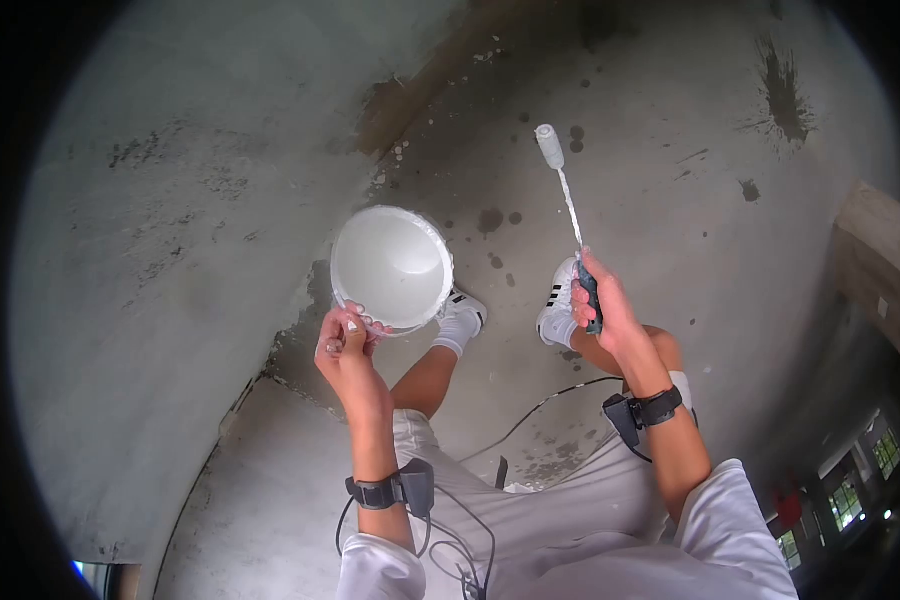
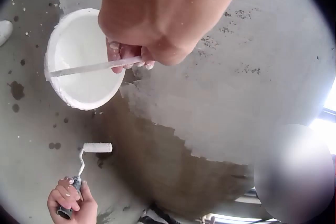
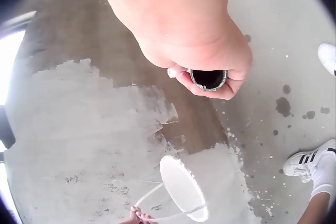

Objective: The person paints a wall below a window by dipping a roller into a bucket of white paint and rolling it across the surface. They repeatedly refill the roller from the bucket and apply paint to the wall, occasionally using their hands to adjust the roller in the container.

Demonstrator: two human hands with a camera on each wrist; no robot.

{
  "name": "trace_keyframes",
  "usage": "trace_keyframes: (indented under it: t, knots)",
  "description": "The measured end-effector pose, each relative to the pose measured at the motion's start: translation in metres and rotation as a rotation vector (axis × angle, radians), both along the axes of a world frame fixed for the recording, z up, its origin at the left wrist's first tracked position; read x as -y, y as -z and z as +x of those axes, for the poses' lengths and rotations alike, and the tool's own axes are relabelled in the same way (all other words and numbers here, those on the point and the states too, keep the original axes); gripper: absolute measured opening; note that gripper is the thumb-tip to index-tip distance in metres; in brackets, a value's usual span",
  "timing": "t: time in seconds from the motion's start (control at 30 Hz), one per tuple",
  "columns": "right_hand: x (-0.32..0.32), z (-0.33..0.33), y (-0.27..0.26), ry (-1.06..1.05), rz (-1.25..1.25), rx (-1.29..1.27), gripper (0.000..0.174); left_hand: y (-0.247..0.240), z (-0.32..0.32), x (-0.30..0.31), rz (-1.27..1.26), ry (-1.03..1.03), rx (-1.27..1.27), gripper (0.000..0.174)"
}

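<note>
My left hand [image 1: 350, 350] grips the pale bail handle [image 2: 89, 68] of a white bucket [image 1: 370, 250]. The bucket's open mouth faces up towards me, and its rim is crusted with white paint. White coats its inside, with a brighter patch low down. In my right hand [image 1: 612, 310] is a small paint roller [image 1: 549, 148], its dark grip wrapped by the fingers. The roller's white sleeve points forward, away from me, to the right of the bucket. Only the round butt of the roller's grip [image 3: 209, 80] shows below the fist in the right wrist view.
A wall [image 1: 150, 230] on the left is partly coated light grey, with a bare brown strip [image 1: 410, 95]. Dark splashes mark the floor [image 1: 650, 220]. My white shoes [image 1: 558, 300] stand near the bucket. A cable [image 1: 535, 408] runs between my legs.
</note>
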State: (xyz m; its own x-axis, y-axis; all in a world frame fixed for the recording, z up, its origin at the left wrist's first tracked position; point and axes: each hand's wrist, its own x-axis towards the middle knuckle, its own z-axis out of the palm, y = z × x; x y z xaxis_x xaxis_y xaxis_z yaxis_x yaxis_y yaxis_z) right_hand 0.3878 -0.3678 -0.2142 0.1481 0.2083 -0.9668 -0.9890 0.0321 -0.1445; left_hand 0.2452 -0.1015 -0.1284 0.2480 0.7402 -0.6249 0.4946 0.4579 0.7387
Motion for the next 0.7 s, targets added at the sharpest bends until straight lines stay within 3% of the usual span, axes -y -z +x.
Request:
trace_keyframes:
  t: [0.17,0.3,0.43,0.7]
  knots:
    - [-0.022,0.01,0.087,-0.022,0.148,0.109,0.036,0.089,0.01,0.007,-0.034,0.146,0.062,0.018]
    - [-0.045,0.033,0.14,-0.042,0.265,0.016,0.037,0.15,0.013,-0.012,-0.064,0.197,0.1,0.02]
    - [-0.091,0.044,0.164,-0.011,0.312,0.031,0.038,0.15,0.031,-0.013,-0.174,0.197,0.116,0.023]
    - [-0.14,0.067,0.22,0.151,0.465,-0.157,0.041,0.13,0.021,-0.009,-0.344,-0.133,0.38,0.04]
